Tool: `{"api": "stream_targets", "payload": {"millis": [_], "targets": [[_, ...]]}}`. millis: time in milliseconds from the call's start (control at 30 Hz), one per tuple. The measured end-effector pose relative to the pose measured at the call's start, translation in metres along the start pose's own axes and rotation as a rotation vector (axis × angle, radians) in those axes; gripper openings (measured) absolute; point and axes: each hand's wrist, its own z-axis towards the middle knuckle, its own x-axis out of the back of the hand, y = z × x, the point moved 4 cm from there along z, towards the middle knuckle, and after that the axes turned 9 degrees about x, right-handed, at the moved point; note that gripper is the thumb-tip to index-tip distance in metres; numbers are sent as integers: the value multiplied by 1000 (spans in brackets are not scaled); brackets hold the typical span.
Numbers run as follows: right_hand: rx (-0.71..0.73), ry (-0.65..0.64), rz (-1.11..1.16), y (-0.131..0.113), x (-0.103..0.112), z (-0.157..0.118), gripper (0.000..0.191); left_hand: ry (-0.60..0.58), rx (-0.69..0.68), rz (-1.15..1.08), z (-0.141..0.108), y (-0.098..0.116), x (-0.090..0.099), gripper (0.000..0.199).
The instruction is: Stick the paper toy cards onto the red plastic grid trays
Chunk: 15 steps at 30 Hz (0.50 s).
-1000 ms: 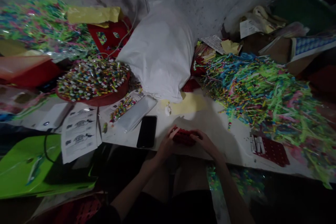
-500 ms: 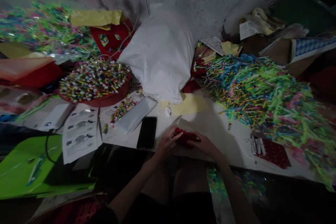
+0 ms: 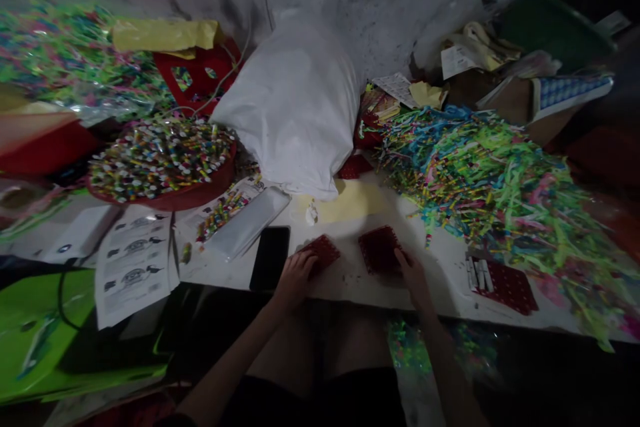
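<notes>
On the white table before me are two dark red squarish pieces, set apart. My left hand (image 3: 296, 275) rests on the near left part of the left red piece (image 3: 325, 251), fingers around its edge. The right red piece (image 3: 379, 250) has a row of small light marks along its border, and my right hand (image 3: 411, 268) grips it at its right edge. A black phone (image 3: 271, 257) lies just left of my left hand. Behind the pieces is a yellow sheet (image 3: 353, 201) with a small white item (image 3: 311, 214) on it.
A big white sack (image 3: 295, 107) stands at the back. Left are a red basin (image 3: 185, 195) of small colourful sticks and printed sheets (image 3: 135, 270). Colourful strands (image 3: 500, 173) heap up on the right, beside a dotted red piece (image 3: 511, 287) near the front edge.
My hands were together over a red bundle and are now apart, with a separate red piece at each. The view has shifted slightly.
</notes>
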Motion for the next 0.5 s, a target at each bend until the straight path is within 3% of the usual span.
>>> {"api": "stream_targets", "payload": {"millis": [100, 167, 333, 500], "targets": [[-46, 59, 23, -1, -4, -15, 55, -19, -49, -16, 10, 26, -10, 58], [-66, 88, 30, -3, -7, -25, 53, 0, -37, -24, 14, 40, -19, 66], [-101, 146, 23, -6, -4, -38, 51, -5, 154, -38, 18, 44, -39, 47], [-100, 147, 52, -9, -8, -41, 46, -21, 204, 4, 13, 46, -37, 45]]}}
